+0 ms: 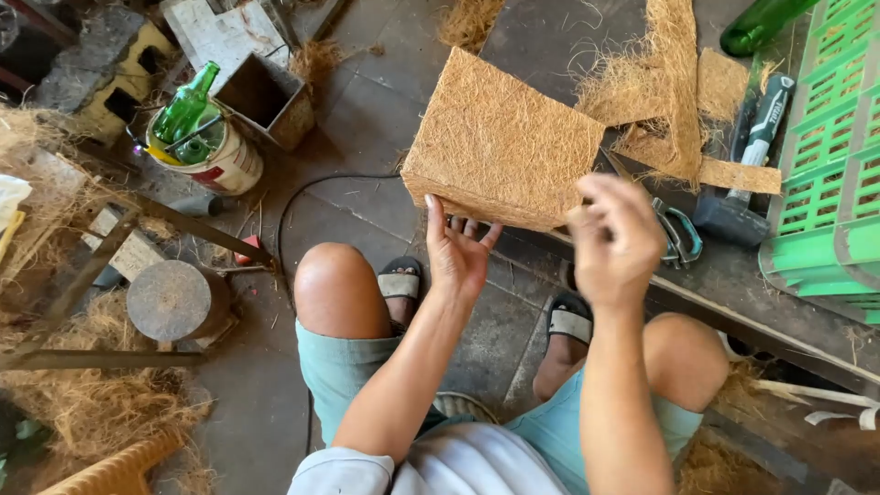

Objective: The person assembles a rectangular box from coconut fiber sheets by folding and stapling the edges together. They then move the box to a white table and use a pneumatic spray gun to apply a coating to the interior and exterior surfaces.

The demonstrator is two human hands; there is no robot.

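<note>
Left hand (pixel 456 249) open, palm up, fingertips under lower edge of square coir fibre mat (pixel 502 139), propping it tilted above knees. Right hand (pixel 616 240) blurred, fingers curled at mat's lower right corner; grip unclear. Beyond right hand: scissors (pixel 676 234), coir strips (pixel 683 101), green crate (pixel 830 165). Far left of left hand: bucket of green bottles (pixel 203 142).

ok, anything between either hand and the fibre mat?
Nothing visible. The left hand is already on the fibre mat, fingers under its near edge. The right hand is at the mat's near right corner, blurred, with no object between; contact can't be told.
</note>
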